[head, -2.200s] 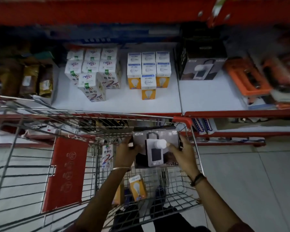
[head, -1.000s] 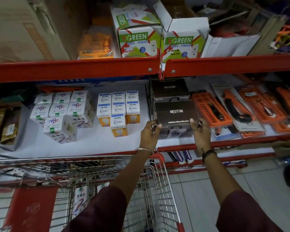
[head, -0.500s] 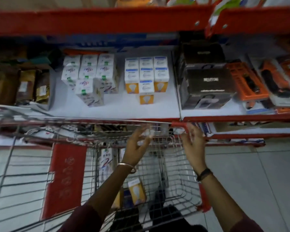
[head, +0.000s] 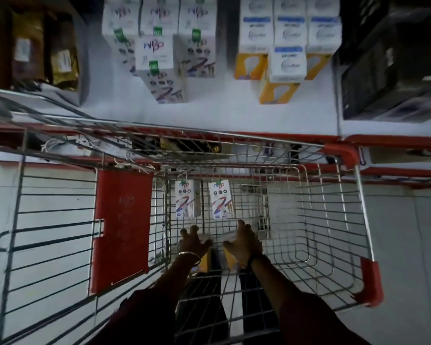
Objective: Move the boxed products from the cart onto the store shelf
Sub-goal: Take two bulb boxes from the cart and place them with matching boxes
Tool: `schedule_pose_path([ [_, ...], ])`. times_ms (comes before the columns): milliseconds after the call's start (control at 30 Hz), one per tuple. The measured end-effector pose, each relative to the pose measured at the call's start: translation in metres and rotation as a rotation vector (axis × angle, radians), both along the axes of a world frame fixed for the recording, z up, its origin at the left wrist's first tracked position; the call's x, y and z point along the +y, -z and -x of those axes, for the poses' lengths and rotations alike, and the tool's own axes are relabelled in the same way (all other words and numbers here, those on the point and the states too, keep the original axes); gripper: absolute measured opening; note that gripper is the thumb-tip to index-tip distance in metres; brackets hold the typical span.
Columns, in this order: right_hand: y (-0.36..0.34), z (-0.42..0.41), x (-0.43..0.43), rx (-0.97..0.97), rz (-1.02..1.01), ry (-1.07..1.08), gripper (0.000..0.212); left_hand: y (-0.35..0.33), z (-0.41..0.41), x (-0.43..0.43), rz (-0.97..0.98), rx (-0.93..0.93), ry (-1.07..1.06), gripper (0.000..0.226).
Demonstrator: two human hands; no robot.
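Both my hands are down inside the wire cart (head: 329,220). My left hand (head: 193,241) and my right hand (head: 244,241) hover side by side with fingers spread over yellow-and-white bulb boxes (head: 230,260) at the basket bottom; those boxes are mostly hidden under my hands. Just beyond my fingertips two white boxes with a red-and-blue swoosh (head: 220,200) stand upright against the basket's far wall. On the white shelf (head: 222,113) above the cart stand matching white swoosh boxes (head: 159,58), bulb boxes (head: 284,46) and black boxes (head: 388,78).
The cart's red seat flap (head: 122,227) hangs left of my hands. A red shelf edge (head: 396,141) runs behind the cart rim. Brown packets (head: 47,53) sit at the shelf's far left. Grey floor tiles (head: 408,245) lie to the right of the cart.
I set the black box on the shelf in front of the other black box and let go. Both empty hands then dropped from the cart rim to the basket bottom, and my view tilted down.
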State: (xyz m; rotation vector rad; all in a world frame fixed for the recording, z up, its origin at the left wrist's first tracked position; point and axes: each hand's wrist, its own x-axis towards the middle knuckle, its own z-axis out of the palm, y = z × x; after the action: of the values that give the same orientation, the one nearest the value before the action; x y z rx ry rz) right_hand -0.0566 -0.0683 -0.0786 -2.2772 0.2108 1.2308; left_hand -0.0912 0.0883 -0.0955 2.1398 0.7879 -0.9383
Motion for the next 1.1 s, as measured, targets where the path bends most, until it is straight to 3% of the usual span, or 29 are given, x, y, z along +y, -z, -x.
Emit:
schedule_pose_path([
  [200, 0.031, 0.007, 0.016, 0.006, 0.157, -0.026, 0.101, 0.038, 0.000, 0.001, 0.024, 0.016, 0.062, 0.076],
  [400, 0.035, 0.006, 0.018, -0.010, 0.204, -0.038, 0.091, 0.037, 0.002, 0.001, -0.018, -0.035, 0.127, 0.063],
  [533, 0.016, -0.003, 0.003, -0.025, 0.179, -0.016, 0.085, 0.010, 0.001, 0.007, 0.012, -0.136, 0.083, 0.051],
  [733, -0.039, -0.017, -0.020, -0.142, 0.079, 0.186, 0.077, -0.045, -0.010, 0.011, 0.090, -0.307, 0.014, 0.045],
  [933, -0.103, -0.024, -0.045, -0.374, -0.005, 0.247, 0.053, -0.129, -0.036, -0.002, 0.057, -0.498, 0.012, 0.050],
  [1100, -0.161, -0.041, -0.057, -0.576, -0.070, 0.331, 0.054, -0.187, -0.065, -0.018, 0.024, -0.708, -0.021, 0.050],
])
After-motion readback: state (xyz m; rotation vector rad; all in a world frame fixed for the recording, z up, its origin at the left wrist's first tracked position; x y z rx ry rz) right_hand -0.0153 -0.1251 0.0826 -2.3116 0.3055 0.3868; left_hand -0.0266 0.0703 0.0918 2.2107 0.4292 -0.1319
